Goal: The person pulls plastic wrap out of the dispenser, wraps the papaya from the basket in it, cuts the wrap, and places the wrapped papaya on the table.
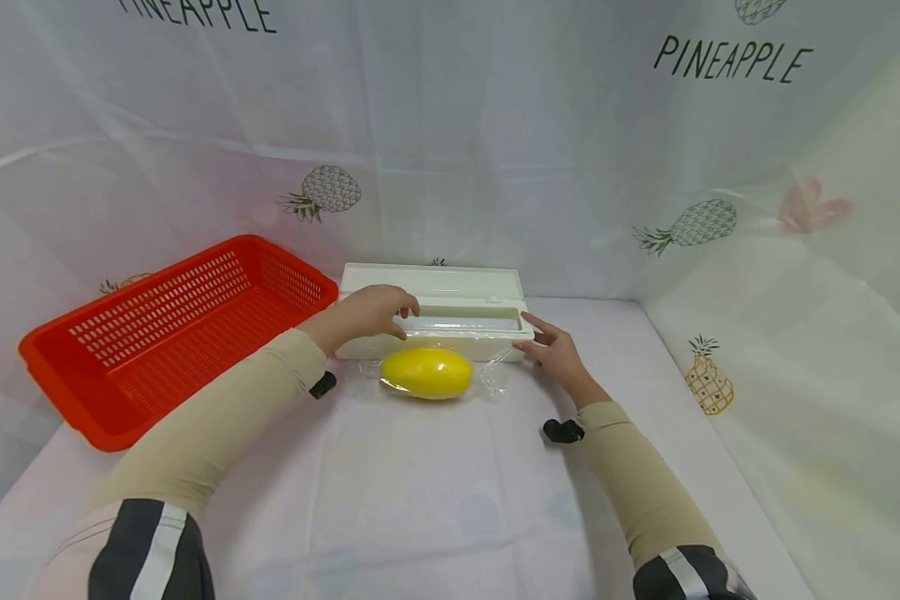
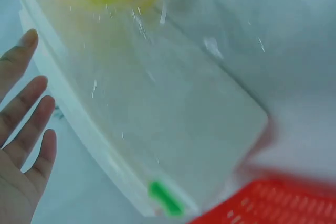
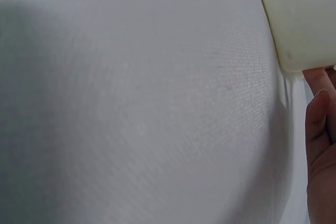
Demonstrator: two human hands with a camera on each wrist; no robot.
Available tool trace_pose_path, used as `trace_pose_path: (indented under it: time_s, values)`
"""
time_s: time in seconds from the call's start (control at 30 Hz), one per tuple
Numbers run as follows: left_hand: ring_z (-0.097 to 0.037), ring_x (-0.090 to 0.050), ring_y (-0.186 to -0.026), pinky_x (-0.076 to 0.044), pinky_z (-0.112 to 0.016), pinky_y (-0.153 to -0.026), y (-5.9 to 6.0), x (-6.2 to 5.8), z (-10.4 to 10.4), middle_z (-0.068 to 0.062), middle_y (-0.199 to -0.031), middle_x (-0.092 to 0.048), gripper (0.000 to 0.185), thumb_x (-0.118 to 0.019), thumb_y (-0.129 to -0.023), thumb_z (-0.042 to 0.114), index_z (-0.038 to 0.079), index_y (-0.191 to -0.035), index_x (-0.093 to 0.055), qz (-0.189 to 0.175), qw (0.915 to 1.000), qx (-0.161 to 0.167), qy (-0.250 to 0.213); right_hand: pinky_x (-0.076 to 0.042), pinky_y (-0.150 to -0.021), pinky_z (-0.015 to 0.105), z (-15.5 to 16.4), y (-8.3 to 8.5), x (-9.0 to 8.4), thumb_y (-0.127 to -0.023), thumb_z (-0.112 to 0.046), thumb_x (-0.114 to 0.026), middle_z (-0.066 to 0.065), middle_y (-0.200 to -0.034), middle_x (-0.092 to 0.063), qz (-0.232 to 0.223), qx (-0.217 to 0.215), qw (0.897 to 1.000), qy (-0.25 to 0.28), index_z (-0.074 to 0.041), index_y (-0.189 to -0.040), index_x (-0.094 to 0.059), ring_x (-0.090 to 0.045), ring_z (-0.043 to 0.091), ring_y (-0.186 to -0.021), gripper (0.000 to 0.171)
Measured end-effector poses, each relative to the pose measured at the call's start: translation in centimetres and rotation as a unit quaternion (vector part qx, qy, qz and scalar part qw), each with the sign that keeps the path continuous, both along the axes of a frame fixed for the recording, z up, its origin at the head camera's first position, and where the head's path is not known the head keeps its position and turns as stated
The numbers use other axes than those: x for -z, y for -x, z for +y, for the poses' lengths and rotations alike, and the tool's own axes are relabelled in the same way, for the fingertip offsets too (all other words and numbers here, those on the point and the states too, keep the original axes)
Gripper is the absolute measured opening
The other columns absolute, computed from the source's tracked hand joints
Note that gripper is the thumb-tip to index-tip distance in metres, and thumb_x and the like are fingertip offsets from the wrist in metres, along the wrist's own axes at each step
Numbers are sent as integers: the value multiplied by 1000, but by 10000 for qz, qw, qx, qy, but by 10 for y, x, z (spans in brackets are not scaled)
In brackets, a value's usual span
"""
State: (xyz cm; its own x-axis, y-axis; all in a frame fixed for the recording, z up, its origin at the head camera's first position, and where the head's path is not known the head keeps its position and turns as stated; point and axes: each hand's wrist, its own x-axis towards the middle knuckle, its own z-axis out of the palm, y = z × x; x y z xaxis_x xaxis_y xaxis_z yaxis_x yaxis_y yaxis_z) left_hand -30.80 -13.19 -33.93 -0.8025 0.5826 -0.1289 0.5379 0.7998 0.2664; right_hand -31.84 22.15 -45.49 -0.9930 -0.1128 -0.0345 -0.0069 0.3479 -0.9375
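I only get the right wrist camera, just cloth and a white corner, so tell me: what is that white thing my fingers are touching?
Observer: A long white box with its lid up; the right hand touches its right end.
Operator: Anything in front of it?
Observer: A yellow oval fruit wrapped in clear film.
Operator: And the other hand?
Observer: The left hand rests on the box's left part, near a red basket.

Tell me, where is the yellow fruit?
In the head view, the yellow fruit lies mid-table in clear wrap, just before the white box, between both hands.
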Motion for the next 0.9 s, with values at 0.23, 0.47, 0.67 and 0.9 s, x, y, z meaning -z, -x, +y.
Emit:
trace_pose_path:
  time_s: [0.23,0.47,0.67,0.9]
  values:
    - [-23,-56,-93,-50,-34,-89,6,12,15,-3,-100,-62,39,-80,-82,19,13,-117,-66,-150,9997,-144,-128,-43,-55,24,0,0,0,-82,-24,-80,19,-129,-60,36,-1,10000,-49,-30,-144,-50,-48,12,-63,68]
    - [-23,-55,-90,-50,-32,-85,13,18,17,-3,-95,-62,32,-78,-84,18,13,-113,-68,-334,9985,-343,-253,-43,-55,24,0,0,1,-81,-26,-80,18,-129,-60,31,11,10000,-59,-31,-143,-51,-48,12,-63,69]
    - [-23,-56,-88,-51,-32,-84,13,19,15,-2,-92,-64,30,-77,-85,18,11,-113,-71,-500,9968,-487,-390,-48,-61,25,4,2,-1,-82,-29,-80,16,-134,-57,-28,-128,9998,-167,-33,-144,-50,-59,16,-85,69]
    - [-22,-58,-90,-51,-33,-87,12,22,12,-2,-94,-67,28,-77,-86,19,11,-112,-73,-457,9962,-601,-425,-54,-80,38,12,1,-11,-88,-33,-73,19,-148,-41,-124,-758,9960,-458,-32,-149,-40,-63,30,-102,69]
